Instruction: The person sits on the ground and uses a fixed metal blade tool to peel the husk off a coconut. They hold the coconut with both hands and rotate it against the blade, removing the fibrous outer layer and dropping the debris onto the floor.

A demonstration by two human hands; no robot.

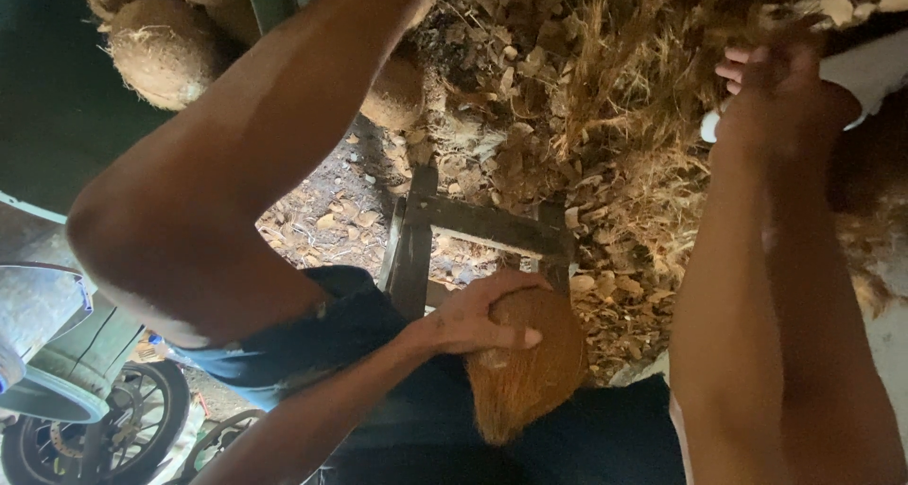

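Left hand (473,322): grip closed over a brown coconut (534,367), apparently stripped. Husk litter (605,163) lies beyond; piled coconuts (161,50) seemingly remain. Right hand unseen.

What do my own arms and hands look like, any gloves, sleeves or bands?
No gloves, watch or bands show on the left hand or the blurred right hand, and both forearms are uncovered. Dark blue cloth with a lighter blue edge sits near the left forearm; whether it is a sleeve is unclear.
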